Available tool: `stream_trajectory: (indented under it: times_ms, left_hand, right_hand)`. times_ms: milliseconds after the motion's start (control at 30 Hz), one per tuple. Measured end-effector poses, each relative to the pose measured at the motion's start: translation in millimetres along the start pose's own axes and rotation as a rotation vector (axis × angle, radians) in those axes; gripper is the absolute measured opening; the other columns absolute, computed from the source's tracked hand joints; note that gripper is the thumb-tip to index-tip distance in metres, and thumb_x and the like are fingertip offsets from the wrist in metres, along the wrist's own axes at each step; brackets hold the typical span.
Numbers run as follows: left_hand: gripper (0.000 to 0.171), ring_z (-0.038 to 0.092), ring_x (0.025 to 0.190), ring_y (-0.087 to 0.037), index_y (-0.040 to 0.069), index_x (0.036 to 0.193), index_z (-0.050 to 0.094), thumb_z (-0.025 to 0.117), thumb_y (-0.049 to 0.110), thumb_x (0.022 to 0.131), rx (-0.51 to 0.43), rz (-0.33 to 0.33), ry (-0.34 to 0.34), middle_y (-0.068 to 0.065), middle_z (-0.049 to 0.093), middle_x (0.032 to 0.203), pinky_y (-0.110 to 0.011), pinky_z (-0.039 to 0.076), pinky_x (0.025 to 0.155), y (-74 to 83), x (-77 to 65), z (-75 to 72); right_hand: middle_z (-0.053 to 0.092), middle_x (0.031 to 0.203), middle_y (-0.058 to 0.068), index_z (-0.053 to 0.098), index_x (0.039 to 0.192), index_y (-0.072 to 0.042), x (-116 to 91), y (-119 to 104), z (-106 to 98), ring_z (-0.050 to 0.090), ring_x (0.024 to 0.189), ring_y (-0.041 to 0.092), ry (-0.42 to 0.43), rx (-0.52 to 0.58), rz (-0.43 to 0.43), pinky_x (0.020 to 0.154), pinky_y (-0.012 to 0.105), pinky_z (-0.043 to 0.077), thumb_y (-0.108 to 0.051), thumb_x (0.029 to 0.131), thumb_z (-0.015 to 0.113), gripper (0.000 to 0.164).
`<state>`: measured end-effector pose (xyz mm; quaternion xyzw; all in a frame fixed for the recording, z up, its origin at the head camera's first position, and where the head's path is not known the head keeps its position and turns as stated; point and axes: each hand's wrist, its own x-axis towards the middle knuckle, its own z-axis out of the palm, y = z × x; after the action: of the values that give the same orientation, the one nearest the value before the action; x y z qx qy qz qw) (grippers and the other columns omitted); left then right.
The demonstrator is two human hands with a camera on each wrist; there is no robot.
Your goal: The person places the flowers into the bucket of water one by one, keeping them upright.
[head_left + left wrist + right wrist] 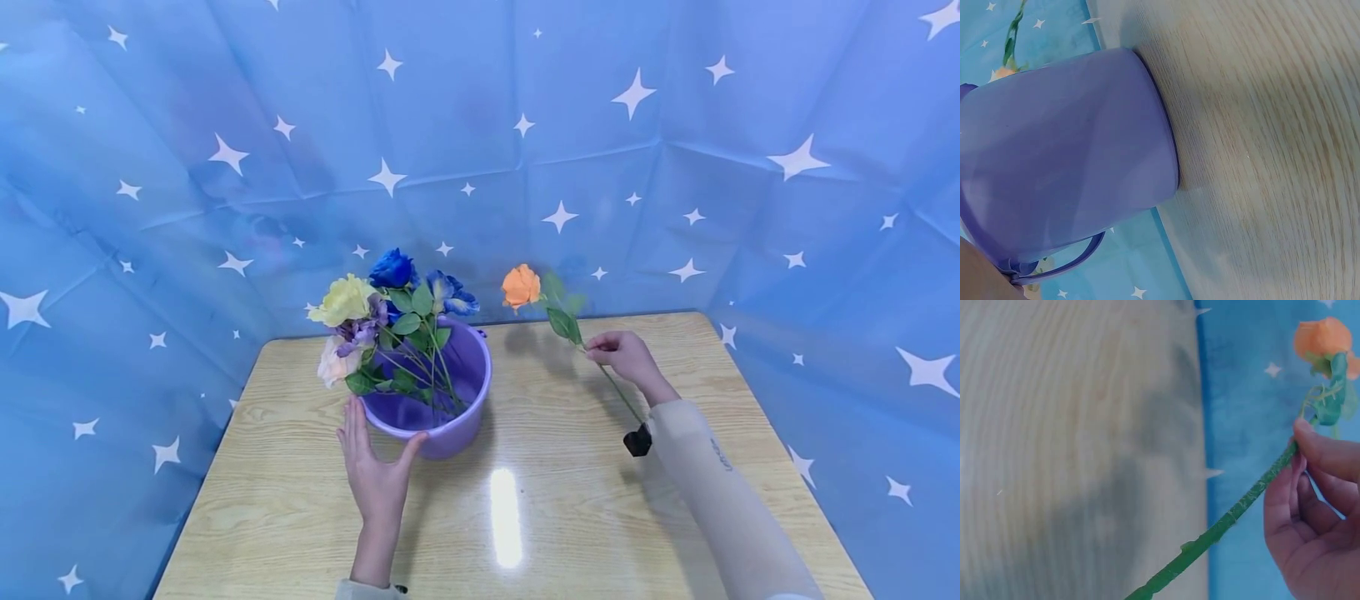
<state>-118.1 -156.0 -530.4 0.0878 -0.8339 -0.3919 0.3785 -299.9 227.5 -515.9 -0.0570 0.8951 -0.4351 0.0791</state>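
A purple bucket (480, 392) stands on the table with several flowers leaning inside it, among them a blue rose (393, 269), a yellow flower (345, 300) and a pale pink flower (337, 363). My left hand (377, 479) rests against the bucket's near left rim, fingers straight and thumb spread along the front. The left wrist view shows the bucket's side and its curved handle (1072, 264). My right hand (626, 358) pinches the green stem of an orange rose (521, 286) between thumb and fingertips. The rose is held above the table, right of the bucket, its bloom pointing left.
The wooden table (555, 500) reaches back to a blue curtain (480, 108) with white stars, which hangs behind and at both sides. A small black block (637, 439) sits at the right cuff, beside the stem's lower end.
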Motion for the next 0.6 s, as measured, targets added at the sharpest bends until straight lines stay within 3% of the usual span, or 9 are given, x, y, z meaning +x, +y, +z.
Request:
stream_trajectory:
  times_ms: [167, 367, 600]
  left_hand:
    - [0.114, 0.033, 0.148, -0.04, 0.001, 0.153, 0.034, 0.073, 0.069, 0.07, -0.005, -0.001, -0.004, -0.016, 0.035, 0.161, -0.037, 0.008, 0.132, 0.2, 0.7, -0.7]
    - [0.115, 0.032, 0.149, -0.038, 0.002, 0.154, 0.034, 0.064, 0.077, 0.071, -0.003, -0.009, -0.005, -0.016, 0.035, 0.161, -0.039, 0.01, 0.132, 0.3, -0.8, -0.5]
    - [0.114, 0.034, 0.146, -0.044, 0.0, 0.152, 0.036, 0.068, 0.073, 0.071, -0.016, 0.012, 0.01, -0.018, 0.036, 0.16, -0.041, 0.009, 0.132, -0.8, -0.1, 0.8]
  right_hand:
    - [0.069, 0.099, 0.008, 0.068, 0.117, 0.0, 4.4, -15.7, 0.6, 0.06, 0.085, 0.011, -0.015, 0.044, 0.01, 0.075, 0.027, 0.053, -0.018, 0.098, 0.065, 0.027]
    - [0.069, 0.106, 0.012, 0.068, 0.119, 0.0, 6.4, -37.8, 1.9, 0.06, 0.091, 0.014, -0.026, 0.073, -0.024, 0.078, 0.028, 0.052, -0.017, 0.098, 0.063, 0.028]
    - [0.068, 0.105, 0.013, 0.069, 0.116, -0.001, 9.6, -71.6, 0.6, 0.06, 0.092, 0.02, -0.035, 0.094, -0.06, 0.079, 0.028, 0.051, -0.016, 0.098, 0.063, 0.024]
